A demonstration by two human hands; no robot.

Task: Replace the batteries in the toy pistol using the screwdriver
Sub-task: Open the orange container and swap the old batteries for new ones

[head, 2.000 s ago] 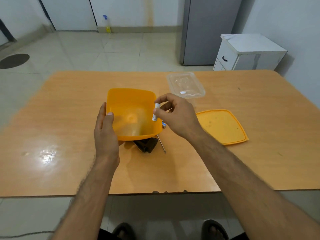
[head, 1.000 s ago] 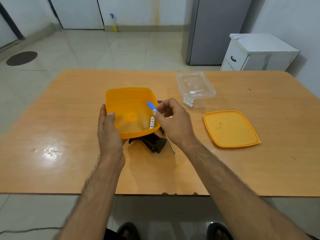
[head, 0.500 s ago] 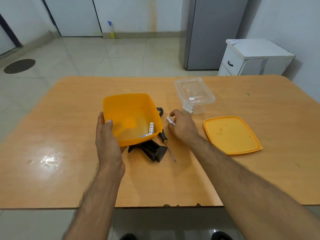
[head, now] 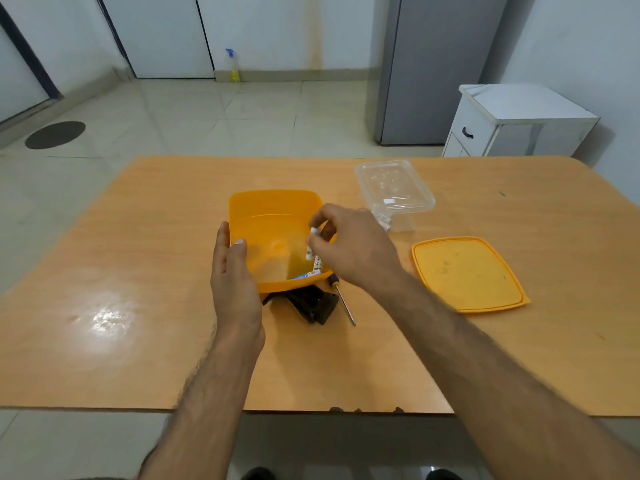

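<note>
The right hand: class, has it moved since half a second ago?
Yes. The right hand has gone from the table beside the screwdriver up and left, over the orange container, pinching a battery.

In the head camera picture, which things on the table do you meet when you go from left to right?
left hand → orange container → black toy pistol → screwdriver → clear plastic box → orange lid. I leave out the right hand and its battery: they overlap the container.
</note>
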